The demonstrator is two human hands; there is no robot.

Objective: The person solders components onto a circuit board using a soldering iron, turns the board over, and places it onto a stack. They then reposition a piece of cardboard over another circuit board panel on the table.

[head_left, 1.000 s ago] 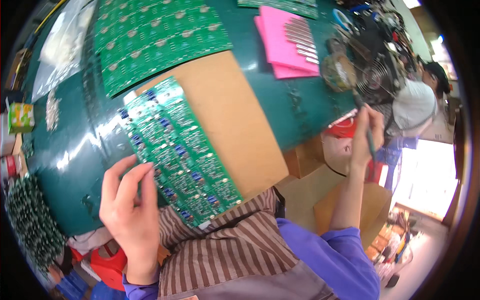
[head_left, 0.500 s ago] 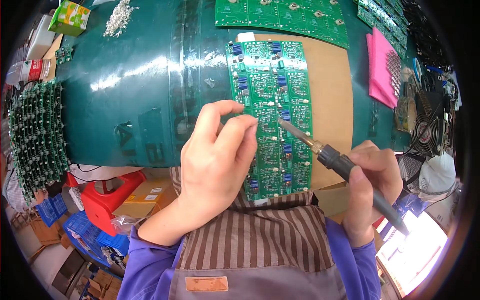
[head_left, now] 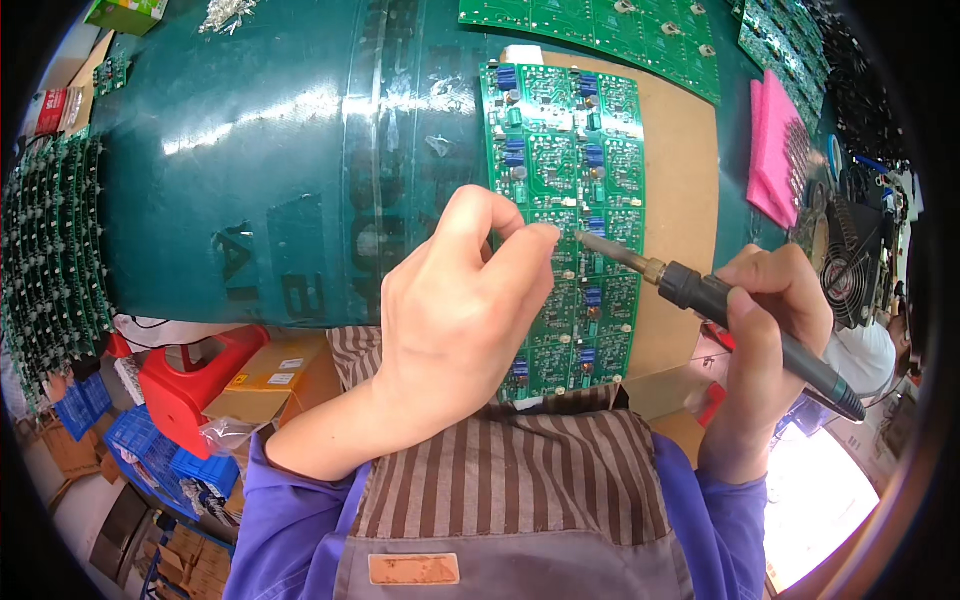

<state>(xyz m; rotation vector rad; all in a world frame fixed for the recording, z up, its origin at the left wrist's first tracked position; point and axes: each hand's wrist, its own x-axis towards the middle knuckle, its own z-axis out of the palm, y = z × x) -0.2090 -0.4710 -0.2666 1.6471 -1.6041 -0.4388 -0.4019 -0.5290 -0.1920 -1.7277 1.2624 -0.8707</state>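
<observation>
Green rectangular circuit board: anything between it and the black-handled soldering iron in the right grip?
Nothing visible between the tip of the soldering iron and the circuit board; contact unclear. The left grip covers part of the board's left side, beside the tip.

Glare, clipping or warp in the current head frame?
Head view: white glare streaks the green mat; head view: the bright patch at lower right looks blown out; head view: circuit boards at the left rim look bowed, corners go black.
</observation>
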